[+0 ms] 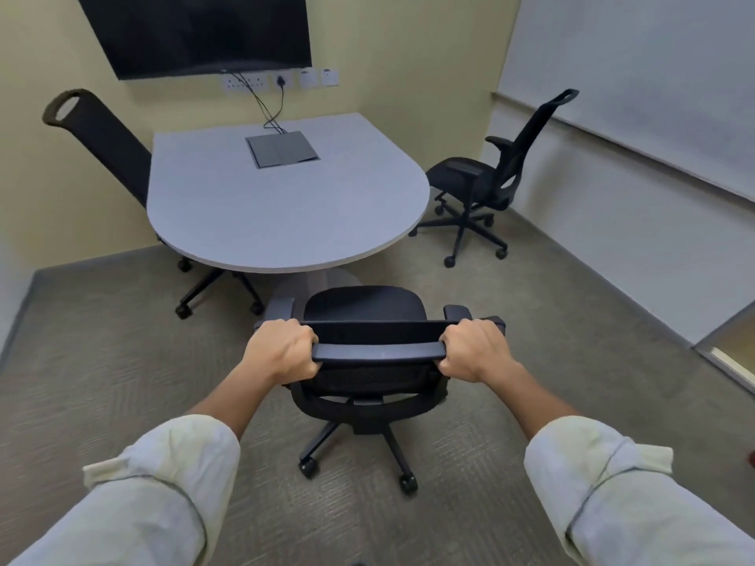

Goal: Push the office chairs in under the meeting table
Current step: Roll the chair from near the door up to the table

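A black office chair stands right in front of me, its seat facing the rounded end of the pale grey meeting table. My left hand and my right hand each grip an end of its top back bar. The seat's front edge sits just short of the table's edge. A second black chair is tucked against the table's left side. A third black chair stands off the table's right side, turned away from the table a little.
A dark screen hangs on the far wall, with cables running down to a grey hatch in the tabletop. A whiteboard covers the right wall. Carpet floor stretches around me on both sides.
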